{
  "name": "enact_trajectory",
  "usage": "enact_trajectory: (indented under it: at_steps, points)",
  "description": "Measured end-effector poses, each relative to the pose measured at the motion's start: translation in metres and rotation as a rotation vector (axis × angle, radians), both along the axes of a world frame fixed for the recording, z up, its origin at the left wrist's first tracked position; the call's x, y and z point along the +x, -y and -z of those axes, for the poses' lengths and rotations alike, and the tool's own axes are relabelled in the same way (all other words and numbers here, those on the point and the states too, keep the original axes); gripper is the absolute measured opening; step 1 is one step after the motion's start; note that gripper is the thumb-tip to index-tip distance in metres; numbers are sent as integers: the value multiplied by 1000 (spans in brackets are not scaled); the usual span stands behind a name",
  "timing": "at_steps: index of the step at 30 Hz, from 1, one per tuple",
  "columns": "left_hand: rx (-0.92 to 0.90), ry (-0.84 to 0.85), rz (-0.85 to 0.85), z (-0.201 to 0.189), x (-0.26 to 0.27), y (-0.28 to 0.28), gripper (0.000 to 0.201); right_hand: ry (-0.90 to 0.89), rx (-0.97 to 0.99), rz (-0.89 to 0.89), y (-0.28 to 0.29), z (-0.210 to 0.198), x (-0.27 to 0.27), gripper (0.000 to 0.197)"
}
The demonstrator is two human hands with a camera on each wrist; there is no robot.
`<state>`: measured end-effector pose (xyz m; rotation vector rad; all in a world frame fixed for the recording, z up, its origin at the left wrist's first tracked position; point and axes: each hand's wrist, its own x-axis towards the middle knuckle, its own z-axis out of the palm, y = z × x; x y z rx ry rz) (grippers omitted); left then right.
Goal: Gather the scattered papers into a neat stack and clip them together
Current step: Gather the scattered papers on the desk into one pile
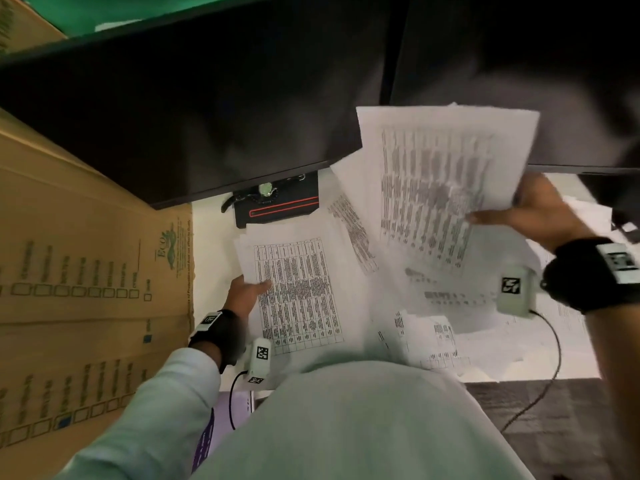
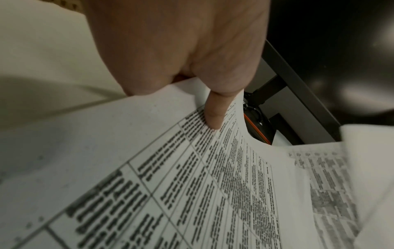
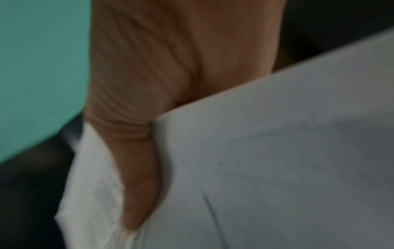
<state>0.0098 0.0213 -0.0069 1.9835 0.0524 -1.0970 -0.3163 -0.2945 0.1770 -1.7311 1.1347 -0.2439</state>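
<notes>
The head view looks steeply down over the person's chest onto the tabletop point(image 1: 211, 237), both hands in frame. The left wrist view sits close behind the left hand point(image 2: 181, 47), sharing its printed sheet point(image 2: 192, 185). The right wrist view, blurred, hugs the right hand point(image 3: 160, 75).

- The papers point(image 1: 298, 292) are thin, matt white sheets printed with black tables, bending softly where lifted.
- The cardboard boxes point(image 1: 79, 244) at nine o'clock are rough, matt brown.
- The monitor point(image 1: 194, 109) at twelve o'clock has a dark, faintly glossy face.
- The sleeve point(image 1: 152, 410) is pale, smooth cloth.
- The desk point(image 1: 211, 237) surface looks smooth and white.
</notes>
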Motion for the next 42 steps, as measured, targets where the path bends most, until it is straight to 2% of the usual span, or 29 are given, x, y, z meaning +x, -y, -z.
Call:
enact_trajectory:
  at_steps: [3,6,9,13,16,19,23,24,27,30,32,33,36,38,41,42]
  points:
    - [3,-5,10,4,0,3,53,149,28,21,6,-21,-12,62]
    - [6,0,27,-3,-8,13,48,257,65,52,3,-15,-21,68]
    - [30,15,42,-5,-14,19,49,273,84,130,-3,4,-27,60]
    - [74,107,-7,-7,-14,20,40,376,97,258,-8,9,-34,47]
    - [66,142,-23,-9,-13,19,36,427,73,304,-4,1,-40,57]
    - [71,145,-20,-18,-15,22,39,485,91,319,5,-4,-47,58]
    - [78,133,-11,-24,-15,25,45,415,117,280,11,-5,-48,80]
    - [77,130,-10,-22,-14,24,44,405,109,292,9,-6,-45,79]
    - [88,119,0,-27,-17,24,40,494,91,265,2,-6,-37,57]
    - [84,103,-11,-23,-16,22,39,470,119,274,0,-2,-41,51]
    - [89,103,-5,-23,-16,23,40,446,177,354,1,1,-44,81]
    - [92,109,-3,-26,-17,23,42,450,191,384,3,3,-44,90]
    - [62,99,-5,-32,-20,28,54,533,149,382,1,1,-38,78]
    - [12,88,-6,-37,-21,26,53,533,138,336,-3,1,-30,67]
    - [56,12,20,-28,-18,16,30,372,156,226,-16,13,-16,50]
    - [73,-44,-27,-27,-17,12,24,306,159,188,-20,19,-12,47]
